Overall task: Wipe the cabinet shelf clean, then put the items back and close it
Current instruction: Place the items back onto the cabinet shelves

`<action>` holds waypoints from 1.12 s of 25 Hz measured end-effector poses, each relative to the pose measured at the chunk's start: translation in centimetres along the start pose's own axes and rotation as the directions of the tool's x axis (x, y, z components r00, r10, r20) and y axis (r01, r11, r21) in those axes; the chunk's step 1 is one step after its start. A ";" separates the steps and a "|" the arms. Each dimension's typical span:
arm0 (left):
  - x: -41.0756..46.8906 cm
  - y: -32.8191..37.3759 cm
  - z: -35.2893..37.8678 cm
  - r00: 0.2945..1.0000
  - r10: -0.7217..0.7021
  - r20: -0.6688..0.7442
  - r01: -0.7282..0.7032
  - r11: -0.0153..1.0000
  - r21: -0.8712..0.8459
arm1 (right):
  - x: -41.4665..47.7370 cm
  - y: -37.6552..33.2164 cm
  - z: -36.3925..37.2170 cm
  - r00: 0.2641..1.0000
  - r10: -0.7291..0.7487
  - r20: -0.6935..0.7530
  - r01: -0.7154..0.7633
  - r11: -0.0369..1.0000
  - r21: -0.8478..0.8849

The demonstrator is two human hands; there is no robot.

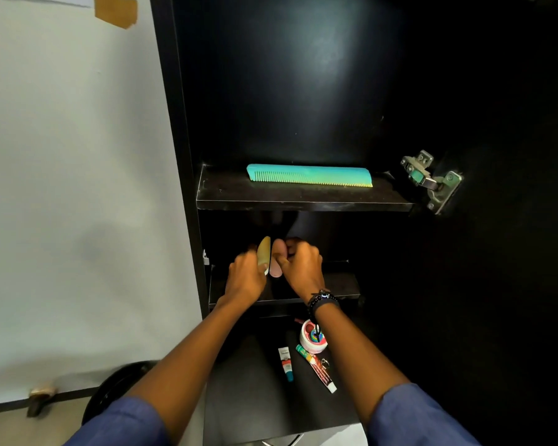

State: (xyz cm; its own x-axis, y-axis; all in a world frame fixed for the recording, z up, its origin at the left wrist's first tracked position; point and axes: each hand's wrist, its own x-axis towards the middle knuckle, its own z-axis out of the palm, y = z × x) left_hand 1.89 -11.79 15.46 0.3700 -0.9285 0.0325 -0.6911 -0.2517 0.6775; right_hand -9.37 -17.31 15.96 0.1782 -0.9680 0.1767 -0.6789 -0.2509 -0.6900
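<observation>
My left hand (247,278) grips a yellowish piece (264,252) and my right hand (302,268) grips a pink piece (277,268), perhaps bottles, over the lower shelf (339,283); I should stand both well back from its edge.

Teal comb (309,177) lies flat on upper shelf (303,201), teeth fwd. Tan item (264,251) in left hand (245,278) & pink item (276,270) in right hand (300,268), upright, side by side above lower shelf (335,286). Two tubes (285,363) + white jar (311,342) lie below.

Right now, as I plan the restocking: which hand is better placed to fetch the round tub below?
Right, probably. The right hand has its wrist directly above the round tub; the left hand, gripping a yellow item, is farther over. The right's pink item goes down first.
</observation>
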 end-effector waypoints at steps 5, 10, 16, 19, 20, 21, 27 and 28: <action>-3.1 -0.4 -0.1 0.997 0.046 -0.063 -0.050 0.997 -0.056 | -2.7 0.3 -1.0 0.998 0.007 -0.067 -0.005 1.000 0.018; -7.8 -2.0 1.8 0.982 0.178 -0.065 -0.183 0.980 -0.083 | -8.7 2.8 -0.9 0.981 0.039 -0.192 -0.028 0.998 0.059; -11.1 -4.9 6.0 0.964 0.147 0.221 -0.158 0.987 0.036 | -12.7 11.9 2.5 0.951 0.291 0.107 -0.274 0.950 -0.146; -10.7 -5.5 6.8 0.964 0.153 0.217 -0.166 0.985 0.044 | -11.7 16.0 4.3 0.901 0.364 0.237 -0.298 0.914 -0.274; -10.3 -5.6 7.1 0.966 0.169 0.194 -0.180 0.983 0.042 | -10.8 17.1 4.8 0.894 0.367 0.257 -0.281 0.906 -0.316; -10.0 -5.6 7.2 0.971 0.187 0.152 -0.196 0.980 0.045 | -9.8 18.1 5.1 0.893 0.361 0.268 -0.252 0.895 -0.368; -7.3 -6.4 7.2 0.976 0.206 -0.072 -0.190 0.965 0.183 | -4.9 21.4 7.2 0.868 0.333 0.368 -0.053 0.799 -0.598; -6.9 -6.7 7.3 0.977 0.203 -0.060 -0.187 0.961 0.205 | -4.5 21.5 7.5 0.856 0.342 0.387 -0.042 0.793 -0.607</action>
State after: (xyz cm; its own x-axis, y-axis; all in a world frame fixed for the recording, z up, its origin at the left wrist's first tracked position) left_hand -0.58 -5.69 5.29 0.2583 -0.9422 0.2134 -0.8607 -0.1241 0.4937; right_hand -19.46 -18.33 -4.94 0.1964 -0.9135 -0.3562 -0.9787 -0.1603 -0.1285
